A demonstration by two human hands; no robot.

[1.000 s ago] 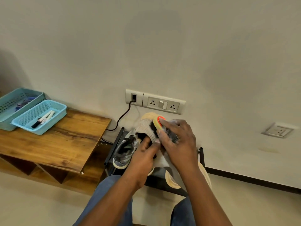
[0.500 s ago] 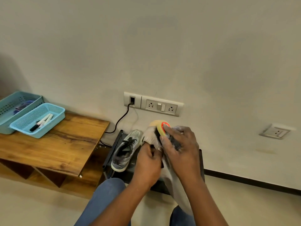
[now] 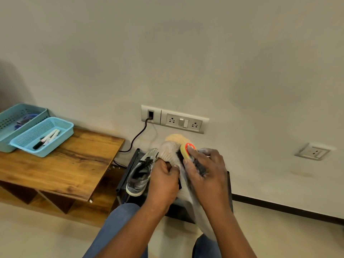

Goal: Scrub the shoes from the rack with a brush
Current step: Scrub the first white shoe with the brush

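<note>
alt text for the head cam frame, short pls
Seen from above, a person's left hand holds a light knit shoe while the right hand presses a yellow-and-orange brush against it, over a black shoe rack holding a grey sneaker. A wooden bench with two blue baskets stands at left.

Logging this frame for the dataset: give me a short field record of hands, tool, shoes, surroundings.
left hand: grips the light knit shoe at its collar
right hand: holds the brush, yellow with an orange top, against that shoe
second shoe: grey sneaker on the black rack
left side: wooden bench with two blue baskets
wall: socket strip, one cable plugged in
</note>
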